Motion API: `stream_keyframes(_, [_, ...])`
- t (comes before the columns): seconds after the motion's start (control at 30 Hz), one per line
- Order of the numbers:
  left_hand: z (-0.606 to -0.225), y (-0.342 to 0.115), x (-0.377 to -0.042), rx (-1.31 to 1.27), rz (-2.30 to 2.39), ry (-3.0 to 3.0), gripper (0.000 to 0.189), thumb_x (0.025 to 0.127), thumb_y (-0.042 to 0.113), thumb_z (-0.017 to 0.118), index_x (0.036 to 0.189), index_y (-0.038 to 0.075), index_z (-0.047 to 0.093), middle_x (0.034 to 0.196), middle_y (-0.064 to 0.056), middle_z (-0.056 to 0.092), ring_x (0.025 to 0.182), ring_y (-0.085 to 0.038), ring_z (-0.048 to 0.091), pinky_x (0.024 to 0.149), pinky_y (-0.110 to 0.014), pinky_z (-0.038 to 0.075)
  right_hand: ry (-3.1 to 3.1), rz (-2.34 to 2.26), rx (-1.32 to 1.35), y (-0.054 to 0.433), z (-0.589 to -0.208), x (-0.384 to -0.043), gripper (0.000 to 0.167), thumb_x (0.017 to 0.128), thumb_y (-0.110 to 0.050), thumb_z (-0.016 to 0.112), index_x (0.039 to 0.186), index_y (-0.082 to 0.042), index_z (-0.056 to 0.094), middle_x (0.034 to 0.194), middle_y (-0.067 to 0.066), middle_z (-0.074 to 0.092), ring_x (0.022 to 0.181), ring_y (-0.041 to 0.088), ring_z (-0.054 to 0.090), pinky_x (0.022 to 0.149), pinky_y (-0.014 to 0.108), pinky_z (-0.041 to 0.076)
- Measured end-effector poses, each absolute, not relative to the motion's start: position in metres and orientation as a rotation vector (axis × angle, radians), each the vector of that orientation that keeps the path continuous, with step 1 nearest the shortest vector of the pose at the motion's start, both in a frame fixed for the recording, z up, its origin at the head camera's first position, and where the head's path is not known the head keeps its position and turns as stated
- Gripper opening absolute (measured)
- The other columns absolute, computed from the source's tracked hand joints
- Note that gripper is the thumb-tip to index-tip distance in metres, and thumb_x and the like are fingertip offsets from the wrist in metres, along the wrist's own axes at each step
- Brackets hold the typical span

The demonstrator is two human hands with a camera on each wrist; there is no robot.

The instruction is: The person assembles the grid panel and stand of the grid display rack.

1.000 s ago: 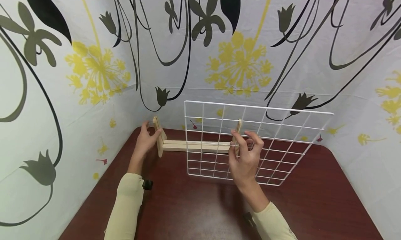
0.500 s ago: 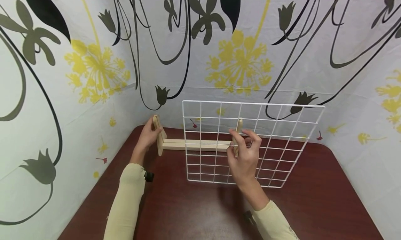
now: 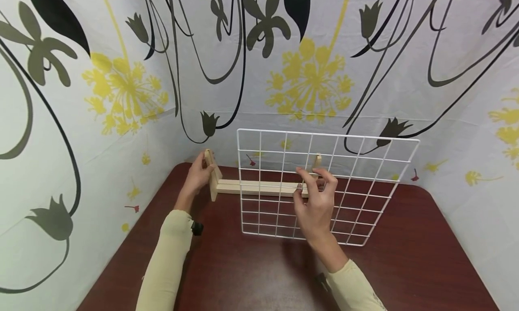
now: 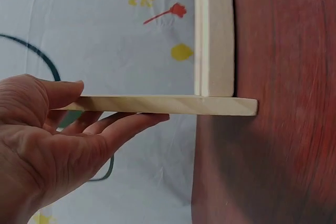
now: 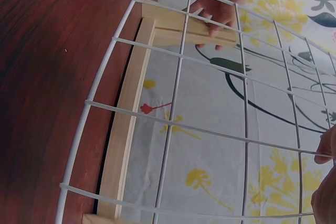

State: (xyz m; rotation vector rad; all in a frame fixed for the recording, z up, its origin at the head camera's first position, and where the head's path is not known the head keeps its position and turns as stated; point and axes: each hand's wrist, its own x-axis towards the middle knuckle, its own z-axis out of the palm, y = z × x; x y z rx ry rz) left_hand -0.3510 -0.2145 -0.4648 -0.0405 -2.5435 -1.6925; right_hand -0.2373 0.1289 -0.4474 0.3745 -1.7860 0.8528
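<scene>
A pale wooden stand [image 3: 229, 186], with a long crossbar between two uprights, stands on the table. My left hand [image 3: 197, 175] holds its left upright. In the left wrist view, the thumb lies on one face of the upright [image 4: 157, 104] and the fingers on the other. My right hand [image 3: 318, 209] grips a white wire grid panel [image 3: 328, 135] near its middle. The panel is held on edge in front of the stand, its top leaning toward the back. Through its wires the crossbar [image 5: 134, 87] shows in the right wrist view. My right fingertips are partly hidden.
The dark red-brown table [image 3: 243, 275] has a rounded back edge. Behind it and along both sides hangs a white cloth [image 3: 259, 99] printed with flowers. The right upright [image 3: 318, 158] stands behind the panel.
My left hand has closed in on the left upright and taken hold of it. The stand has shifted slightly right. The panel has turned a little, while my right hand has barely moved.
</scene>
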Motion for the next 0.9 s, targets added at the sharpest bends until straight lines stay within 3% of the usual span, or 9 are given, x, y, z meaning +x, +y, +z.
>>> stream_keyframes(0.23, [-0.465, -0.195, -0.354, -0.081, -1.785, -2.478, 0.051, 0.111, 0.012, 0.052, 0.161, 0.020, 0.041, 0.165, -0.022, 0.043, 0.148, -0.047, 0.048, 0.104, -0.066, 0.053, -1.779, 0.855, 0.365, 0.129, -0.448, -0.237, 0.065, 0.075, 0.016, 0.071, 0.130, -0.018, 0.074, 0.131, 0.026, 0.052, 0.084, 0.027, 0.056, 0.074, 0.034, 0.045])
stream_keyframes(0.47, [-0.470, -0.170, -0.356, -0.156, -1.836, -2.485, 0.050, 0.110, 0.013, 0.056, 0.158, 0.024, 0.047, 0.165, -0.017, 0.046, 0.144, -0.046, 0.052, 0.096, -0.064, 0.058, -1.780, 0.860, 0.349, 0.134, -0.451, -0.238, 0.064, 0.075, 0.017, 0.071, 0.129, -0.017, 0.074, 0.129, 0.027, 0.052, 0.088, 0.034, 0.057, 0.078, 0.034, 0.045])
stream_keyframes(0.67, [-0.474, -0.147, -0.360, -0.188, -1.909, -2.481, 0.059, 0.108, 0.011, 0.058, 0.163, 0.020, 0.040, 0.163, -0.020, 0.048, 0.135, -0.048, 0.059, 0.090, -0.066, 0.060, -1.787, 0.846, 0.338, 0.136, -0.451, -0.237, 0.062, 0.076, 0.015, 0.071, 0.129, -0.017, 0.075, 0.129, 0.028, 0.053, 0.088, 0.034, 0.058, 0.078, 0.034, 0.045])
stream_keyframes(0.77, [-0.475, -0.135, -0.362, -0.204, -1.939, -2.463, 0.061, 0.108, 0.009, 0.057, 0.165, 0.020, 0.037, 0.159, -0.020, 0.053, 0.126, -0.050, 0.065, 0.083, -0.060, 0.064, -1.787, 0.852, 0.342, 0.137, -0.450, -0.237, 0.061, 0.077, 0.015, 0.071, 0.129, -0.017, 0.074, 0.129, 0.027, 0.053, 0.088, 0.034, 0.057, 0.079, 0.034, 0.046])
stream_keyframes(0.9, [-0.474, -0.120, -0.363, -0.257, -1.952, -2.427, 0.058, 0.106, 0.006, 0.060, 0.161, 0.019, 0.044, 0.152, -0.021, 0.060, 0.117, -0.054, 0.067, 0.074, -0.052, 0.065, -1.782, 0.854, 0.348, 0.138, -0.449, -0.236, 0.062, 0.076, 0.016, 0.072, 0.128, -0.017, 0.074, 0.129, 0.029, 0.053, 0.089, 0.035, 0.057, 0.080, 0.034, 0.046])
